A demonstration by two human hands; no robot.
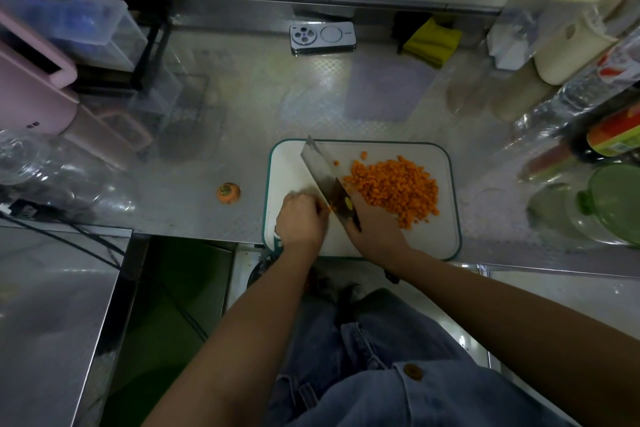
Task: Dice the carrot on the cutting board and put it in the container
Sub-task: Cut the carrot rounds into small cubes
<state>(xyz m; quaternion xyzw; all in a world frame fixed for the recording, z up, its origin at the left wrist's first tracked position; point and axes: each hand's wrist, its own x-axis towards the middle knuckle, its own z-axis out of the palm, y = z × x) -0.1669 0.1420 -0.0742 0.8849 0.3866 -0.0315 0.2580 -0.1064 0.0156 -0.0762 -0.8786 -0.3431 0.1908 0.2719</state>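
A white cutting board (294,163) with a green rim lies at the counter's front edge. A heap of diced carrot (394,185) covers its right half. My right hand (374,225) grips the handle of a cleaver (320,170), whose blade slants across the board. My left hand (301,218) has curled fingers pressing down on a small remaining carrot bit (330,207) right against the blade; most of that bit is hidden. A clear container with a green lid (613,204) stands at the right.
A cut-off carrot top (228,193) lies on the steel counter left of the board. A phone (322,37) and a yellow cloth (431,42) lie at the back. Bottles (602,135) crowd the right side, a pink appliance (31,87) and clear bottle (45,166) the left.
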